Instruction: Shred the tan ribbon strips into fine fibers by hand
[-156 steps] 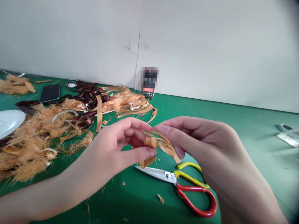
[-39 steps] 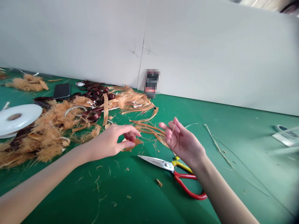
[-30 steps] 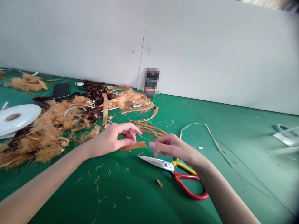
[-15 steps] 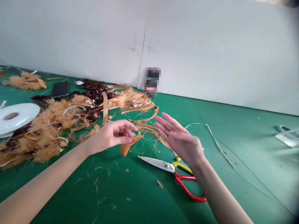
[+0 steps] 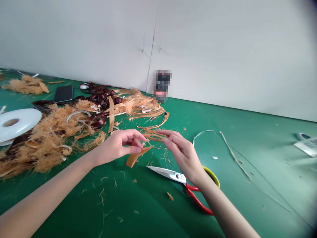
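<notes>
On the head camera, your left hand (image 5: pixel 117 145) pinches the tan strip (image 5: pixel 135 158), just left of the scissors (image 5: pixel 170 173); your right hand (image 5: pixel 185 152) overhangs the scissors, index apart from thumb, any hold unclear. Green tabletop (image 5: pixel 247 142) stretches rightward, wall (image 5: pixel 210 49) behind.

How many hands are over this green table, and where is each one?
2. The left hand pinches a tan ribbon strip; the right hand is to its right, its wrist partly covering the scissors. Neither is hidden, and no others show.
</notes>
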Demonstrator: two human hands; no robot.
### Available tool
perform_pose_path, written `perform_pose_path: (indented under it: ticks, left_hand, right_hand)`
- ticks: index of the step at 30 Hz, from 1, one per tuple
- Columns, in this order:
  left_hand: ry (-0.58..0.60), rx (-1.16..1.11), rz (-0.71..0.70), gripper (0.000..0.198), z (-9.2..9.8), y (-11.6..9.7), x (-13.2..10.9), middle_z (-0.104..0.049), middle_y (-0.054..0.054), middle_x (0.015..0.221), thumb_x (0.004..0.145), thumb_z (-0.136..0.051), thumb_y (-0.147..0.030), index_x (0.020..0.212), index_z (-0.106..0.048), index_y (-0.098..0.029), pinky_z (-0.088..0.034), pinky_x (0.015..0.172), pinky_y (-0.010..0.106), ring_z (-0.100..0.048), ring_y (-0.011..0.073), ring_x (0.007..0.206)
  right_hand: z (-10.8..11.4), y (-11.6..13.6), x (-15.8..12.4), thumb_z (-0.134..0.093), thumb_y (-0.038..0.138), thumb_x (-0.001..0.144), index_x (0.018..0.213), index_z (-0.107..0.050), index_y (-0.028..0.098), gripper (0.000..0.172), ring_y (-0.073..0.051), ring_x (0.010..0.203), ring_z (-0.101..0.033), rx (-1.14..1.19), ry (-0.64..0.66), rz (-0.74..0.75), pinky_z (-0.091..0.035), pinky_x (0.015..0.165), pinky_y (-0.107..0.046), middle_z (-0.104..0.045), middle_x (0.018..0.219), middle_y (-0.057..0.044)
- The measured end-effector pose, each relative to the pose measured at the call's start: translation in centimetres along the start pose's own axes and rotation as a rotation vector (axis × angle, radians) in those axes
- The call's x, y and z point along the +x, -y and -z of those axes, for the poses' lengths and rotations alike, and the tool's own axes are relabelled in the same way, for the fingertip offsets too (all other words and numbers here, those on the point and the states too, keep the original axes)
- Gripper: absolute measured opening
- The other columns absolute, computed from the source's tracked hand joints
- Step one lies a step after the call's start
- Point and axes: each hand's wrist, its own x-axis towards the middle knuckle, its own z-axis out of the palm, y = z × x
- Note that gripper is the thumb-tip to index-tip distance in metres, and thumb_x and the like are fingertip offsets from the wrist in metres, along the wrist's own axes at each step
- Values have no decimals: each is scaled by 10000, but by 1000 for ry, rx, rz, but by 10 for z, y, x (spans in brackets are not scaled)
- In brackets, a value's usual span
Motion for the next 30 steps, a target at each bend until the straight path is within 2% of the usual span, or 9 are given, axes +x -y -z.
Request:
perform_pose_path:
  ticks: [4, 9, 11, 13, 16, 22, 26, 28, 30]
  left_hand:
    - [-21, 22, 4, 190, 0, -1, 1, -649, 1, 799, 811, -669, -280, 975, -625, -194, -540, 725, 245, -654, 137, 771]
    - [-27, 48, -21, 194, 1, -3, 2, -651, 1, 801, 808, -669, -279, 975, -628, -191, -545, 732, 251, -656, 140, 776]
    - [-20, 71, -25, 183, 1, 0, 2, -650, -4, 790, 805, -669, -262, 970, -632, -191, -546, 733, 246, -656, 136, 769]
    - [-19, 90, -21, 175, 1, 3, 2, -651, -10, 786, 804, -670, -260, 963, -636, -195, -543, 735, 236, -656, 130, 769]
    - [-19, 96, -19, 172, 1, 5, 2, -655, -16, 797, 813, -665, -270, 970, -635, -206, -536, 736, 219, -654, 122, 780]
    - [-31, 124, -27, 153, 2, 1, 2, -646, -33, 808, 833, -656, -307, 968, -644, -238, -520, 741, 193, -635, 103, 791]
    - [-38, 141, -29, 138, 3, -1, 0, -647, -38, 805, 836, -656, -321, 949, -648, -243, -514, 733, 187, -626, 96, 778]
    - [-38, 155, -30, 135, 3, -1, 0, -649, -36, 812, 832, -660, -326, 936, -651, -241, -513, 735, 190, -626, 97, 780]
    - [-35, 157, -22, 135, 2, -2, 0, -653, -33, 819, 828, -663, -329, 926, -652, -238, -514, 738, 196, -628, 102, 789]
  right_hand:
    - [-2, -1, 0, -453, 304, 948, 994, -700, 212, 267, -175, 1146, -590, 665, 35, -221, -387, 1065, -362, -694, 1149, -30]
    - [-4, -5, 4, -495, 280, 913, 602, -609, 177, 347, -124, 871, -662, 1110, 34, -365, -518, 870, -253, -669, 781, -8]
    - [1, -6, 8, -505, 278, 889, 555, -508, 182, 348, -68, 673, -601, 1101, -50, -370, -517, 717, -184, -522, 617, 33]
    - [10, -8, 11, -490, 286, 877, 535, -411, 190, 363, -38, 462, -407, 1011, -111, -343, -422, 508, -147, -351, 537, 68]
    - [22, -13, 11, -465, 321, 873, 535, -388, 192, 370, -50, 404, -187, 836, -109, -320, -246, 398, -200, -306, 528, 78]
    - [23, -19, -6, -702, 254, 705, 717, -681, 174, 83, -76, 481, -281, 332, -7, -324, -186, 473, -248, -478, 519, 52]
    - [19, -22, -10, -750, 352, 682, 535, -627, 168, 266, -69, 462, -213, 16, -63, -344, -157, 481, -259, -380, 436, 66]
    - [19, -23, -9, -628, 466, 792, 493, -595, 164, 426, -67, 428, -202, 33, -85, -373, -167, 461, -251, -289, 391, 74]
    - [19, -22, -7, -481, 535, 870, 548, -628, 161, 516, -65, 371, -250, 137, -39, -420, -204, 422, -233, -351, 360, 60]
